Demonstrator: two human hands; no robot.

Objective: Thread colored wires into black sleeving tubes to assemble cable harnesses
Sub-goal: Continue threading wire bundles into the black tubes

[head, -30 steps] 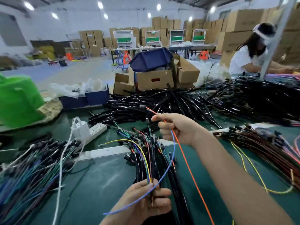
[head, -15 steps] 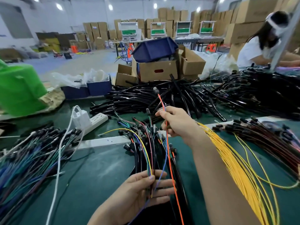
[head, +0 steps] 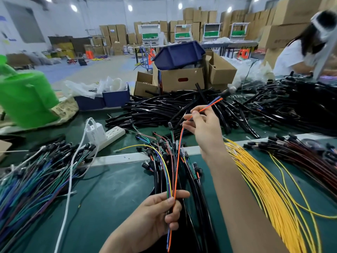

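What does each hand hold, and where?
The right hand pinches the orange wire near its upper end; the left hand grips it lower down, with other colored wires.

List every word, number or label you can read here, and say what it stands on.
No text reads clearly.
Print on the stacked cardboard box: too blurred.
Blue stickers on the far cartons: too small.
Mark on the white charger: too faint.
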